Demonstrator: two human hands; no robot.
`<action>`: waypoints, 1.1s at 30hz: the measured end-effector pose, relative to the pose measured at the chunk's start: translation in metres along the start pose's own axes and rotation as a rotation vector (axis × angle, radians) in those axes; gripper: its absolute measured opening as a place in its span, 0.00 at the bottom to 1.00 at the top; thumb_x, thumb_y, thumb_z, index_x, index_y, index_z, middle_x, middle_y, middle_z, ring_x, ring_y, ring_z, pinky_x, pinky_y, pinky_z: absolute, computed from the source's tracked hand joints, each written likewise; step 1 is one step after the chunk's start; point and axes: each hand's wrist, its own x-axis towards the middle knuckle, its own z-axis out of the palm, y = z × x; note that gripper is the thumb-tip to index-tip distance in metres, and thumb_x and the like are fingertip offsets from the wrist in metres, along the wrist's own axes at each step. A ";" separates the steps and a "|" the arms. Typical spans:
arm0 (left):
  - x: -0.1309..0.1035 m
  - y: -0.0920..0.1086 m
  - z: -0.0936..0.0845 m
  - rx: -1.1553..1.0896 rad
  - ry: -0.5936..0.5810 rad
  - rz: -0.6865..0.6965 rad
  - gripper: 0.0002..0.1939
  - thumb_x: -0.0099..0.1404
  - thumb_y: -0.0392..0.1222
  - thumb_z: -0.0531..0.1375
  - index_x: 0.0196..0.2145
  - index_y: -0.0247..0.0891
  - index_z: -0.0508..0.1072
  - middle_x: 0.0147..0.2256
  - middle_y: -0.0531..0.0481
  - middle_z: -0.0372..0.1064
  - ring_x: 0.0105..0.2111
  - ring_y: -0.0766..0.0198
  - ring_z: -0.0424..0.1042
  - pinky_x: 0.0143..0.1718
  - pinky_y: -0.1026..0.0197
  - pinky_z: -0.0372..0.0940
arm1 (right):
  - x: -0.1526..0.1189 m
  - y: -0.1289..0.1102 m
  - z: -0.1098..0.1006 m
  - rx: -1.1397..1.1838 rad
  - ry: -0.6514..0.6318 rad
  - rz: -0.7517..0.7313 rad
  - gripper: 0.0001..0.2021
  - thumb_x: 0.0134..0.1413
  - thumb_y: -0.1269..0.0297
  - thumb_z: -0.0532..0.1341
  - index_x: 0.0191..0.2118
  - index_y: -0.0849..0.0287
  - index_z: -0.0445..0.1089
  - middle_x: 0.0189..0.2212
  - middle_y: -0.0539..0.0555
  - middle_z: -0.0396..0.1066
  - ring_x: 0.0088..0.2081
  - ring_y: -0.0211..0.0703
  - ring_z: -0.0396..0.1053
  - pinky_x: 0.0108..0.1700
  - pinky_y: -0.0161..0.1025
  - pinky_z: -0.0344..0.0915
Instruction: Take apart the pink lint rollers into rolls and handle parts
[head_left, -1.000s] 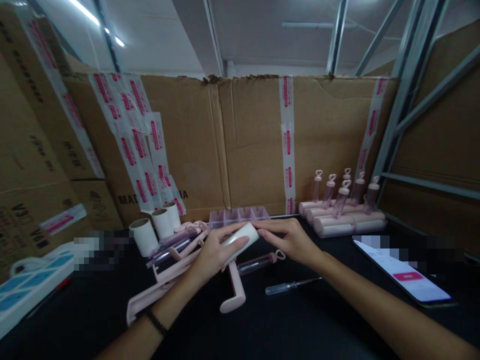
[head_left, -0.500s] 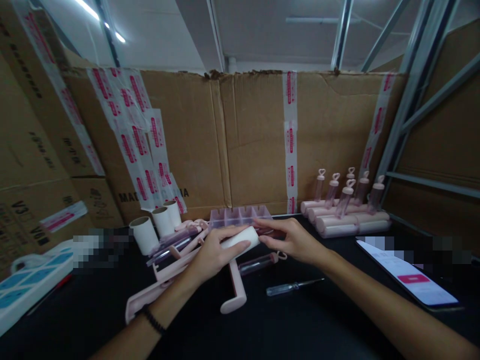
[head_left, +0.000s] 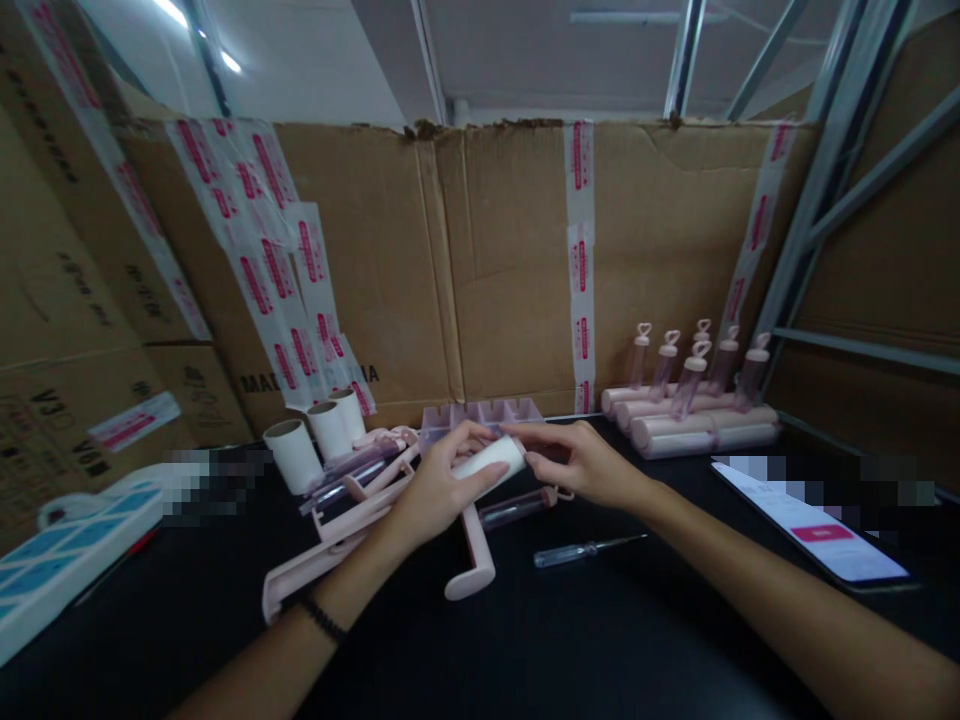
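Note:
My left hand (head_left: 442, 483) is wrapped round a white roll (head_left: 491, 464) above the middle of the black table. At the roll's right end, my right hand (head_left: 581, 462) has its fingers bent close together; what they grip is too small to make out. Below the roll lies a pink handle piece (head_left: 474, 560), with a clear tube with a pink cap (head_left: 517, 508) beside it. A screwdriver (head_left: 570, 554) rests just to the right. Behind my hands stands a purple compartment tray (head_left: 480, 411).
White rolls (head_left: 292, 460) stand at the back left, near several pink frames (head_left: 300, 575). Finished-looking pink rollers (head_left: 705, 435) with upright tubes (head_left: 688, 385) sit at the back right. A phone (head_left: 817, 525) lies right; a power strip (head_left: 82, 545) lies left.
The view has tilted slightly, so the table appears higher. My right fingers have closed in on the end of the white roll, which my left hand still holds.

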 end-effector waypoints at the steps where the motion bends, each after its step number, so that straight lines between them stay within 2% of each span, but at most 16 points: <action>1: 0.000 -0.002 0.001 -0.004 0.003 0.004 0.17 0.62 0.47 0.65 0.47 0.39 0.73 0.43 0.46 0.76 0.44 0.53 0.75 0.48 0.54 0.66 | 0.000 0.000 0.002 -0.023 0.027 -0.001 0.22 0.61 0.67 0.58 0.61 0.54 0.72 0.41 0.51 0.80 0.43 0.46 0.77 0.45 0.41 0.75; 4: 0.000 -0.005 0.001 0.012 0.034 -0.004 0.20 0.62 0.47 0.65 0.50 0.39 0.75 0.41 0.46 0.76 0.43 0.53 0.75 0.47 0.53 0.67 | 0.001 0.003 0.011 -0.014 0.112 0.039 0.21 0.63 0.69 0.55 0.59 0.54 0.73 0.39 0.51 0.79 0.38 0.43 0.76 0.43 0.41 0.74; 6: 0.000 -0.004 0.001 0.024 0.055 -0.015 0.22 0.62 0.47 0.65 0.53 0.39 0.75 0.41 0.46 0.77 0.42 0.53 0.75 0.46 0.53 0.68 | 0.002 0.007 0.018 0.076 0.165 0.073 0.20 0.65 0.67 0.55 0.58 0.54 0.74 0.42 0.52 0.79 0.40 0.44 0.77 0.44 0.42 0.75; 9: -0.001 0.002 0.002 -0.018 0.068 -0.023 0.24 0.63 0.47 0.65 0.56 0.40 0.75 0.48 0.44 0.77 0.47 0.52 0.75 0.49 0.54 0.68 | 0.005 0.011 0.025 0.256 0.255 0.116 0.17 0.65 0.59 0.59 0.56 0.54 0.75 0.46 0.54 0.78 0.45 0.48 0.77 0.46 0.46 0.77; 10: -0.002 0.005 0.003 -0.058 0.072 -0.037 0.24 0.63 0.48 0.65 0.56 0.41 0.75 0.49 0.44 0.77 0.46 0.53 0.76 0.46 0.56 0.70 | 0.006 0.010 0.026 0.315 0.294 0.131 0.17 0.64 0.58 0.61 0.55 0.55 0.76 0.46 0.55 0.78 0.45 0.49 0.77 0.46 0.47 0.78; 12: -0.003 0.010 0.006 -0.173 0.083 -0.106 0.26 0.63 0.50 0.65 0.58 0.42 0.73 0.45 0.44 0.78 0.35 0.58 0.77 0.31 0.62 0.71 | 0.008 0.007 0.027 0.423 0.375 0.165 0.16 0.62 0.57 0.63 0.52 0.56 0.76 0.43 0.55 0.78 0.44 0.49 0.77 0.45 0.48 0.79; 14: -0.004 0.015 0.008 -0.331 0.111 -0.197 0.29 0.64 0.53 0.64 0.61 0.44 0.69 0.37 0.47 0.77 0.21 0.65 0.71 0.14 0.67 0.61 | 0.009 0.003 0.026 0.498 0.440 0.210 0.16 0.60 0.57 0.64 0.51 0.56 0.76 0.41 0.55 0.78 0.43 0.49 0.77 0.43 0.47 0.80; 16: -0.004 0.018 0.010 -0.528 0.169 -0.265 0.29 0.65 0.54 0.63 0.61 0.44 0.66 0.33 0.49 0.75 0.17 0.68 0.65 0.09 0.70 0.52 | 0.010 -0.001 0.026 0.528 0.477 0.261 0.14 0.59 0.57 0.64 0.48 0.57 0.77 0.41 0.56 0.77 0.43 0.50 0.77 0.40 0.46 0.81; 20: -0.001 0.023 0.007 -0.896 0.297 -0.339 0.17 0.67 0.52 0.59 0.45 0.36 0.71 0.31 0.49 0.71 0.20 0.68 0.66 0.12 0.69 0.56 | 0.009 -0.002 0.034 0.540 0.465 0.327 0.13 0.56 0.57 0.66 0.39 0.61 0.79 0.38 0.58 0.77 0.43 0.51 0.77 0.42 0.48 0.80; 22: 0.000 0.024 0.004 -0.992 0.343 -0.349 0.15 0.69 0.50 0.57 0.41 0.35 0.71 0.30 0.49 0.70 0.22 0.66 0.67 0.15 0.67 0.60 | 0.009 -0.002 0.041 0.547 0.432 0.340 0.14 0.55 0.56 0.66 0.40 0.63 0.79 0.37 0.58 0.78 0.42 0.52 0.78 0.45 0.50 0.79; 28: -0.001 0.028 0.005 -0.994 0.493 -0.309 0.09 0.71 0.42 0.56 0.41 0.34 0.71 0.34 0.45 0.72 0.28 0.61 0.73 0.25 0.60 0.70 | 0.006 -0.013 0.058 0.650 0.287 0.376 0.18 0.52 0.53 0.70 0.43 0.62 0.80 0.41 0.58 0.80 0.43 0.52 0.79 0.51 0.50 0.76; 33: 0.000 0.030 0.011 -1.044 0.527 -0.246 0.05 0.70 0.37 0.58 0.44 0.40 0.67 0.38 0.47 0.74 0.36 0.60 0.76 0.39 0.58 0.73 | 0.006 -0.021 0.062 0.695 0.240 0.394 0.20 0.50 0.51 0.72 0.44 0.61 0.80 0.44 0.58 0.79 0.46 0.52 0.78 0.54 0.50 0.72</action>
